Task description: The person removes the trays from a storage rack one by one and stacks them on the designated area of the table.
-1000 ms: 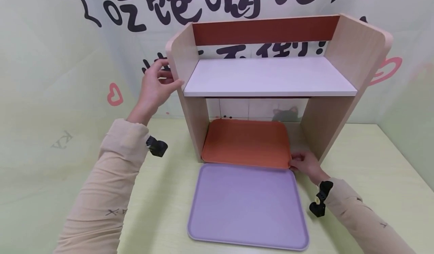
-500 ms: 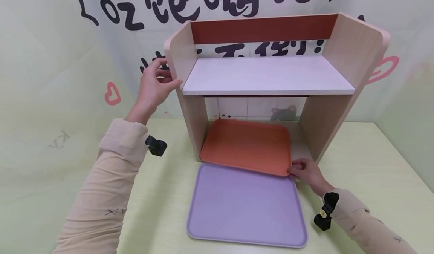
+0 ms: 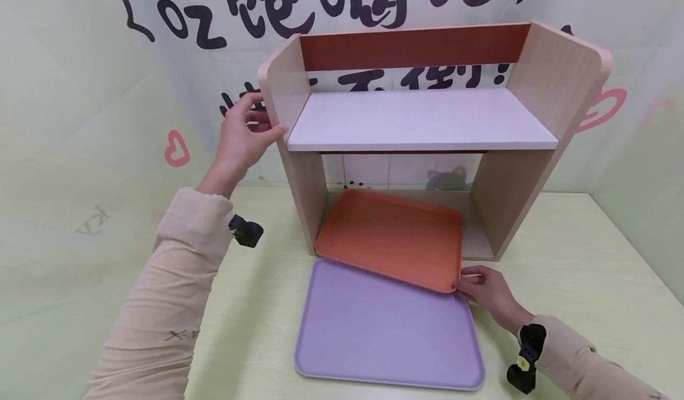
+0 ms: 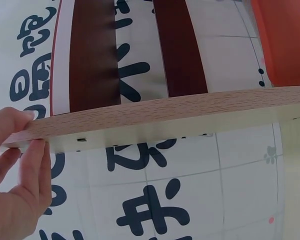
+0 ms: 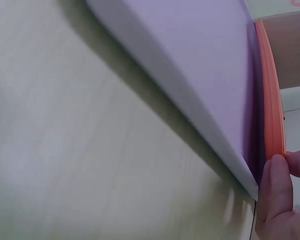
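An orange tray lies aslant in the lower compartment of a small wooden shelf, its near right corner sticking out past the front. That corner is pinched between thumb and fingers of my right hand, as the right wrist view also shows at the orange rim. Beneath the corner lies the far edge of a purple tray, flat on the table in front of the shelf. My left hand grips the front edge of the shelf's left side panel, thumb on one face and fingers on the other.
The light table stretches to both sides of the shelf. A white upper board spans the side panels. Behind hangs a pale cloth with black lettering.
My right hand has drawn the orange tray's right corner toward me and outward, turning the tray over the purple one. The left hand keeps its grip on the side panel.
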Demonstrator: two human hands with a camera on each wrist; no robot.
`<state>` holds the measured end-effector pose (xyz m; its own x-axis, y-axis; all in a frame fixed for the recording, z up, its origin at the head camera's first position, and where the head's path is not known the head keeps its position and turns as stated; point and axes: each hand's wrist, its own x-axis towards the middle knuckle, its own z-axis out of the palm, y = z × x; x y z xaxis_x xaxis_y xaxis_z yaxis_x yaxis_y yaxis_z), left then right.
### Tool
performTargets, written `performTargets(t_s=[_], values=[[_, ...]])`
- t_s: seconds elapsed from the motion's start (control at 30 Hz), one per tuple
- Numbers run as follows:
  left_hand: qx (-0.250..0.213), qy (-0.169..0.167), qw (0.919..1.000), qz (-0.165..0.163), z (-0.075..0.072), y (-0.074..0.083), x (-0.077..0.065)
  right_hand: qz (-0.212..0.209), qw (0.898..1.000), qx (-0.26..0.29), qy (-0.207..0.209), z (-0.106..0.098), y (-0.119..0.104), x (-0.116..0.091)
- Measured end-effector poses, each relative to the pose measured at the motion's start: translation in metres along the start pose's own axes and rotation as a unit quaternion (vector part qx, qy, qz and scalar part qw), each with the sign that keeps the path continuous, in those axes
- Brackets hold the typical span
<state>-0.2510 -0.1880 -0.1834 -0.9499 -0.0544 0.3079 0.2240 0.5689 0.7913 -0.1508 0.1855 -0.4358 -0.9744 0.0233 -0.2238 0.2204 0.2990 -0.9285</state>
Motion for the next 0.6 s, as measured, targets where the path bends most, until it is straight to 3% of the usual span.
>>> performTargets(t_s=[0.6], values=[[-0.005, 0.0, 1.0, 0.006, 0.001, -0.002, 0.0, 0.041, 0.993, 0.114, 0.004, 0.015, -0.002, -0.029]])
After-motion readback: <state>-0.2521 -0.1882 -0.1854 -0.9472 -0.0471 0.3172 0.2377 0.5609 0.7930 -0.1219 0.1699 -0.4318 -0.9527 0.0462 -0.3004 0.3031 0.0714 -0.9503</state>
